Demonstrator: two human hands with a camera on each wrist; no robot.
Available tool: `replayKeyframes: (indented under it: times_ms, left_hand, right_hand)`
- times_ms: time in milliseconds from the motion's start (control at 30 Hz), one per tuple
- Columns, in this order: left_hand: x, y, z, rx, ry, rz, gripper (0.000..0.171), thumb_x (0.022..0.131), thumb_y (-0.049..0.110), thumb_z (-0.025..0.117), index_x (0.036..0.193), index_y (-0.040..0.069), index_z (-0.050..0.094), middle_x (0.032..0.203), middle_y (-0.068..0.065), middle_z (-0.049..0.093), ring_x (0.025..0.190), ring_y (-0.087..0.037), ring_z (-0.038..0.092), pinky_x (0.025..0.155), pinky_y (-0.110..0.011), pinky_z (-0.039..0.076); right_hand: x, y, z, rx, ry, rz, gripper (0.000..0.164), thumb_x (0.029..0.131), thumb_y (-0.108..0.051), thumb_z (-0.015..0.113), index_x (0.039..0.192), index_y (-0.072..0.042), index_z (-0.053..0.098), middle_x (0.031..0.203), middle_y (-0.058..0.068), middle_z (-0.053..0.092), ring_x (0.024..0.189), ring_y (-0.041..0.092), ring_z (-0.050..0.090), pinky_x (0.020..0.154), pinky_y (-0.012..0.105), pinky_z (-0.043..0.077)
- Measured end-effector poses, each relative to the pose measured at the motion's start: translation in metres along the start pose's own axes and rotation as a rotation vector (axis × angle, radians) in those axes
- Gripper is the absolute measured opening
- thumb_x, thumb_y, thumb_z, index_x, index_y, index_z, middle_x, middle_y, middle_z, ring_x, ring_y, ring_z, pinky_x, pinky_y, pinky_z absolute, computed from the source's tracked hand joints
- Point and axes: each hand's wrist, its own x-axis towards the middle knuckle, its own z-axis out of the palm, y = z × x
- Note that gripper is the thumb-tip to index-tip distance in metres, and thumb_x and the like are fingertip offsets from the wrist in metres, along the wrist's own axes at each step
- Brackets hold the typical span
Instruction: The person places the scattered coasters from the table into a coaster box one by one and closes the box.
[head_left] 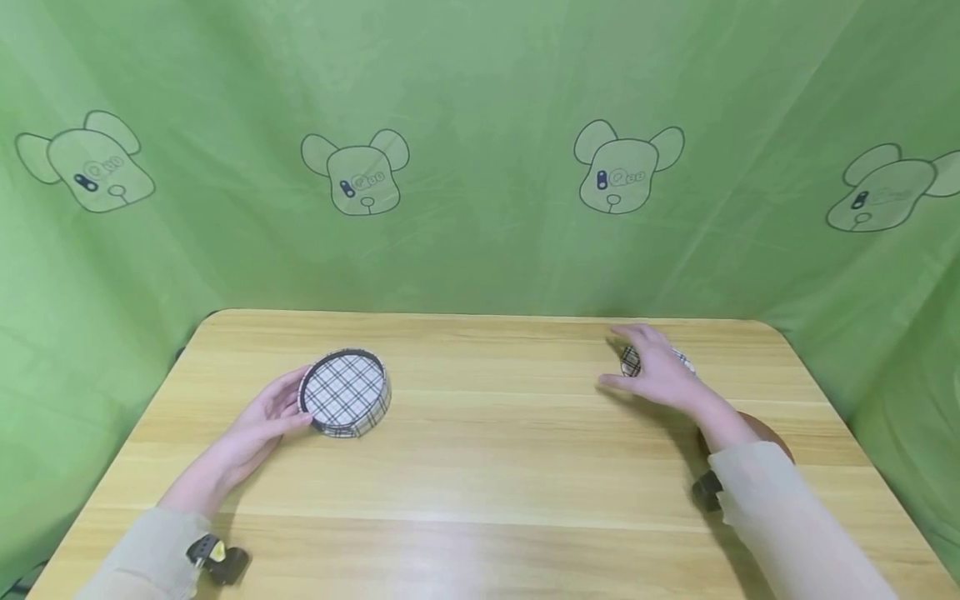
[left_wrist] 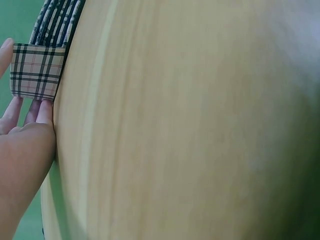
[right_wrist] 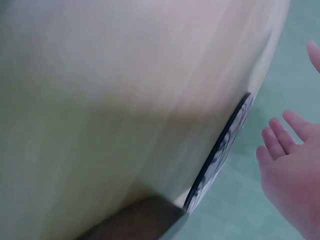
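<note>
On the left of the table, my left hand grips a round checked coaster holder by its side, thumb at the near edge and fingers behind. In the left wrist view, stacked dark-edged coasters stick out above the plaid holder wall. At the far right, my right hand hovers with thumb and fingers spread over a flat checked piece, like a coaster, partly hidden beneath it. In the right wrist view that coaster lies apart from the fingers.
A brown round object lies under my right forearm, mostly covered by it; its kind cannot be made out. The wooden table has rounded far corners, and a green curtain with printed bear heads hangs behind and at both sides.
</note>
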Motion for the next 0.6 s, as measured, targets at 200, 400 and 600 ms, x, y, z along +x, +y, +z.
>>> replayKeyframes:
  times_ms: [200, 400, 600]
  left_hand:
    - [0.001, 0.001, -0.001, 0.002, 0.001, -0.001, 0.085, 0.099, -0.003, 0.062, 0.167, -0.003, 0.012, 0.147, 0.017, 0.047, 0.128, 0.009, 0.056, 0.109, -0.008, 0.045]
    - [0.0, 0.0, -0.001, 0.004, -0.001, 0.0, 0.085, 0.099, -0.004, 0.062, 0.167, -0.002, 0.012, 0.148, 0.015, 0.047, 0.128, 0.009, 0.056, 0.109, -0.008, 0.045]
    - [-0.001, 0.001, 0.001, -0.003, 0.003, 0.003, 0.085, 0.098, -0.004, 0.063, 0.167, -0.003, 0.012, 0.155, -0.001, 0.047, 0.128, 0.009, 0.056, 0.109, -0.008, 0.045]
  right_hand:
    - [-0.008, 0.012, -0.008, 0.051, 0.015, 0.029, 0.096, 0.087, -0.034, 0.086, 0.158, 0.007, 0.037, 0.159, 0.038, 0.035, 0.143, 0.057, 0.034, 0.114, 0.082, 0.034]
    - [-0.014, 0.021, -0.015, 0.059, 0.034, 0.035, 0.095, 0.085, -0.031, 0.087, 0.157, 0.008, 0.039, 0.158, 0.039, 0.035, 0.143, 0.058, 0.033, 0.112, 0.085, 0.033]
    - [-0.019, 0.03, -0.02, 0.067, 0.027, 0.055, 0.097, 0.084, -0.03, 0.088, 0.157, 0.01, 0.037, 0.158, 0.041, 0.033, 0.143, 0.061, 0.031, 0.112, 0.086, 0.03]
